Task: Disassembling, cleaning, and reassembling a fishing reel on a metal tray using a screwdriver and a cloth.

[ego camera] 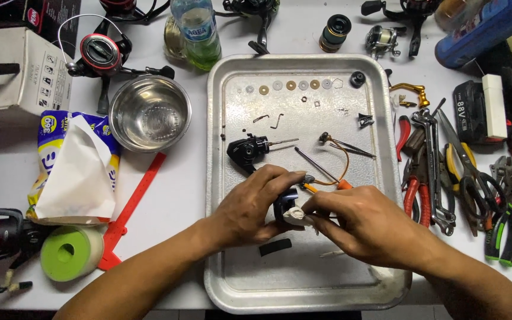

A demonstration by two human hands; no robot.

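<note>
reel part: a small dark, glossy blue-black body, sitting between both hands over the near middle of the metal tray; mostly hidden by fingers, so its exact shape is not showing.
white wad: a crumpled pale tissue or cloth piece, pressing against the reel part's right side.
left hand: wrapping around the reel part from the left, thumb lying over its top.
right hand: pinching the white wad with its fingertips against the part.

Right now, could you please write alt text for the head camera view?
Over a metal tray, the left hand holds a dark reel part while the right hand presses a white wad against it. Pliers lie right, a steel bowl left.
</note>
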